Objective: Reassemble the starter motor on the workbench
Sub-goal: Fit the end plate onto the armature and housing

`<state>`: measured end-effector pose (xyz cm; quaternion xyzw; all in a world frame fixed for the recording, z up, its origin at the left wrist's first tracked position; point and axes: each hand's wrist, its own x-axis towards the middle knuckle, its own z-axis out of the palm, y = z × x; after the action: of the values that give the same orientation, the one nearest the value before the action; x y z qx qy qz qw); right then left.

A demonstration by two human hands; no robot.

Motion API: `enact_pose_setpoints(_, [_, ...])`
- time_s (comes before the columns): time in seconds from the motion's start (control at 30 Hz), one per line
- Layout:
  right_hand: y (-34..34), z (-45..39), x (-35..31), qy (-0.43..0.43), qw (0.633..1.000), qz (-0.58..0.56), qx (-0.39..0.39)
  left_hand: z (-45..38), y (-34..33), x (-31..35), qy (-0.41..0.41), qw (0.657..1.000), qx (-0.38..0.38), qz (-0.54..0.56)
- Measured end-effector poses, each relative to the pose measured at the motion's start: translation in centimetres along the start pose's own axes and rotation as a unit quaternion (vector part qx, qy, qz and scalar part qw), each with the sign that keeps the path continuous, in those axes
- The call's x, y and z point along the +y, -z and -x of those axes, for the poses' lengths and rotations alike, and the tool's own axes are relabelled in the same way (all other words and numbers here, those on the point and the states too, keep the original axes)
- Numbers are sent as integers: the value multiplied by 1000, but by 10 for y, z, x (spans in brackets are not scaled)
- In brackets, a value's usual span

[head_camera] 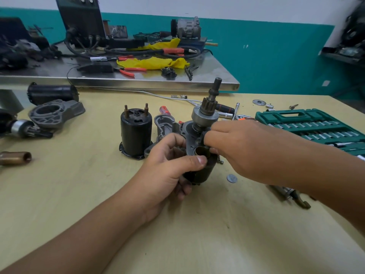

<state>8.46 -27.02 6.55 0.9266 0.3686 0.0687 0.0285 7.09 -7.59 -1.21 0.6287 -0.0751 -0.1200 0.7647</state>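
The starter motor assy point(199, 155) was held upright just above the yellow workbench point(197, 224), approx. centre of view; the pinion drive & shaft point(208, 107) pointed up from its plate. The left hand point(167, 171) was wrapped round the dark body, thumb pressed by a brass-coloured bore in the plate; the right hand point(243, 149) was curled at the base of the drive, fingertips pinched on a small dark part, prob. the shift fork; exact part could not be told.

Judged step: the fork being seated at the drive collar. To be done well, the body should be kept steady & vertical by the left hand; the part should be eased in square, not forced; alignment w/ the bore should be checked before release.

Surface: a black solenoid-like can w/ two studs point(136, 133) stood just left of the assy; a grey nose housing point(56, 114) lay further left; a green socket set point(316, 127) sat open at right; a washer point(232, 178) lay near the right wrist. Room: a steel bench point(118, 80) behind was cluttered w/ yellow rags point(152, 63), red pliers point(129, 71) & cables; wall teal below, white above.
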Motion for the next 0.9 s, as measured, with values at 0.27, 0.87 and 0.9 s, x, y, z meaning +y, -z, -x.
enact_pose_setpoints(0.27, [2, 0, 35, -143, 970, -97, 172, 3, 15, 5, 9, 999, 23, 34])
enact_pose_setpoints(0.87, [-63, 2, 31, -311, 943, -113, -18, 10, 40, 16, 26, 999, -23, 36])
enact_pose_setpoints(0.9, [-64, 4, 31, -312, 940, -135, 8, 11, 39, 16, 25, 999, -21, 40])
